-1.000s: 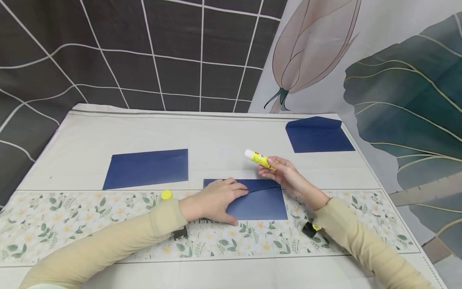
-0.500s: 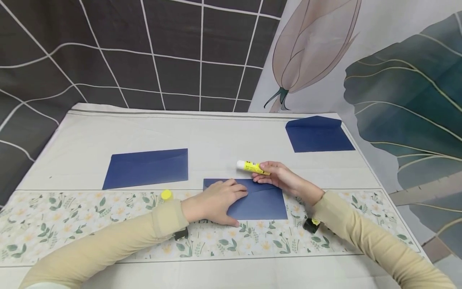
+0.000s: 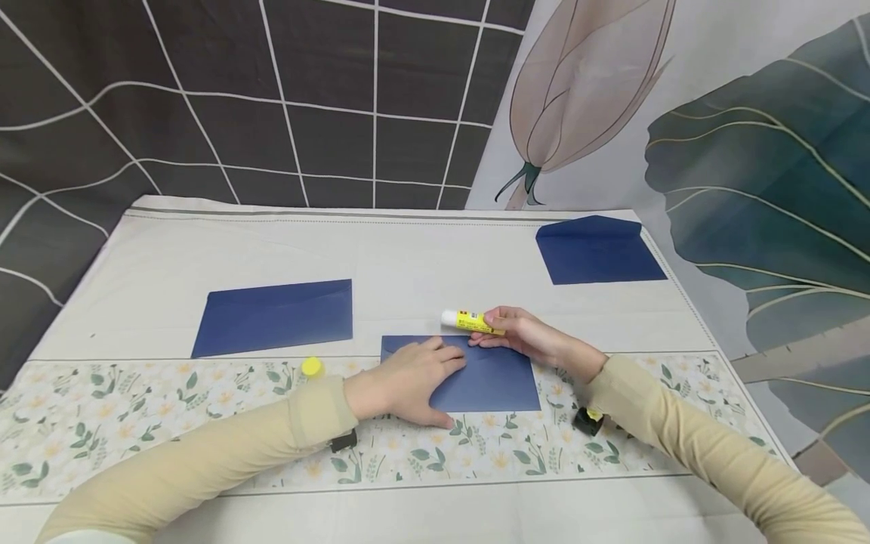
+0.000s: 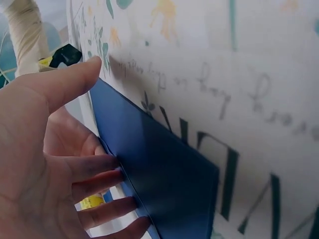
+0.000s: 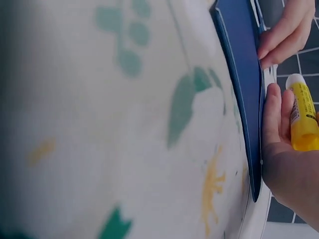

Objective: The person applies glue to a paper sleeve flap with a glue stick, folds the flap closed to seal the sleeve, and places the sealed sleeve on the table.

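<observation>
Gripping a yellow glue stick (image 3: 469,322) in the right hand (image 3: 529,335), near the far edge of a blue envelope (image 3: 491,384) on the desk (image 3: 408,253). Resting the left hand (image 3: 412,379), fingers loosely spread, on that envelope. Working between a second envelope (image 3: 275,319) at left and a third envelope (image 3: 601,255) at back right, with a yellow cap (image 3: 313,367) near the left sleeve (image 3: 204,461).

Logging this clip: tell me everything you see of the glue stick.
The glue stick is a yellow-bodied cylinder, seemingly plastic, with dark print, a small red mark and a white end. The right hand holds it, nearly level, white end pointing left, near the far edge of the middle blue envelope; no contact with the envelope shows.
</observation>
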### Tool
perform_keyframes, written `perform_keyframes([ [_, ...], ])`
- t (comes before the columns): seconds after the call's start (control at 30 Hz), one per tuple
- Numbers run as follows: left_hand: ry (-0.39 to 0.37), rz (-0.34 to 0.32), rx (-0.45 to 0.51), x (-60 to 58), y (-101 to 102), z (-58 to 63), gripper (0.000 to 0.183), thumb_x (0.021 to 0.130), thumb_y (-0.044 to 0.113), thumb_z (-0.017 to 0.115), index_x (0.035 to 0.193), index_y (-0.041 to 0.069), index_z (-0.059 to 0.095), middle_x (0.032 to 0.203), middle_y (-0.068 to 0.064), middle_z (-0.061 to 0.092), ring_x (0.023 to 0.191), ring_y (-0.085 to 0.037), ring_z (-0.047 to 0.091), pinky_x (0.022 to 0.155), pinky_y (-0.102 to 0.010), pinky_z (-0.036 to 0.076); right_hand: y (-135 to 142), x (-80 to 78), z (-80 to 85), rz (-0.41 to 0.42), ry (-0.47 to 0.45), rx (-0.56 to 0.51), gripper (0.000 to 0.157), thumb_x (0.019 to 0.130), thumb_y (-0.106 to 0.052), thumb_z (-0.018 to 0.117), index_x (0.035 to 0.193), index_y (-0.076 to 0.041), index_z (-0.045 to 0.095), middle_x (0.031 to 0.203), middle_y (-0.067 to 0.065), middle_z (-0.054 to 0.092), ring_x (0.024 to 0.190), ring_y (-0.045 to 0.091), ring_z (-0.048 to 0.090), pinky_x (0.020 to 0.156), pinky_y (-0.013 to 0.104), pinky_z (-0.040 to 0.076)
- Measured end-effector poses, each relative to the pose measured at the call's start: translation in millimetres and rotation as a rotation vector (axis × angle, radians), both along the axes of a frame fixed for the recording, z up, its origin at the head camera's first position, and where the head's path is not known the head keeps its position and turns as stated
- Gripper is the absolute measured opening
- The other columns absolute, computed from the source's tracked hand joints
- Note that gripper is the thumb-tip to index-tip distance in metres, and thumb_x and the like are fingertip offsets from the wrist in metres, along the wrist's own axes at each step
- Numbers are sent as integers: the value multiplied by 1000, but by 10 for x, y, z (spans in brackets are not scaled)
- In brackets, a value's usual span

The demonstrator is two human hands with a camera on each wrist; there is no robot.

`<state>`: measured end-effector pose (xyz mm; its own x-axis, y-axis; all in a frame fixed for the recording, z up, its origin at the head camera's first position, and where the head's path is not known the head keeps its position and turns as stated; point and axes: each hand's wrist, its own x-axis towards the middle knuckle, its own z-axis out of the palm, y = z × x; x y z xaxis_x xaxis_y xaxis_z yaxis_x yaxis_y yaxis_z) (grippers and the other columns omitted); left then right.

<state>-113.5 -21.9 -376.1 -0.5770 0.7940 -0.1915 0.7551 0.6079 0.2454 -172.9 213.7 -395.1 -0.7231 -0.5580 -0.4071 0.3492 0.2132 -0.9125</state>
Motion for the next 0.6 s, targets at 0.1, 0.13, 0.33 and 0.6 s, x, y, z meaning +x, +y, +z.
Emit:
perform_keyframes([
  [0.1,9,4,-7,17,13,9,85,79,59,67,143,8,45,150,-4,43,135,-26,40,104,-43,44,-12,11,-8,10,22,13,27,103,-15,37,118,7,37,108,9,63,96,5,66,92,21,52],
  [0.13,12,5,-9,23,18,8,85,80,60,66,143,8,45,150,-5,44,135,-27,41,104,-43,44,-15,15,-11,12,29,18,28,102,-15,37,119,7,37,110,11,63,96,5,66,92,21,52],
  [0.33,33,10,-26,61,39,1,84,81,62,63,143,7,46,150,-6,44,136,-30,41,105,-45,44,-19,51,-9,29,76,45,33,102,-16,38,123,10,35,121,23,57,98,3,65,93,21,51],
  [0.6,104,8,-56,66,77,-40,85,81,64,61,145,12,44,149,-1,45,132,-27,42,102,-47,45,-7,24,26,75,74,74,34,102,-18,40,123,7,36,120,21,59,99,4,64,93,21,51],
])
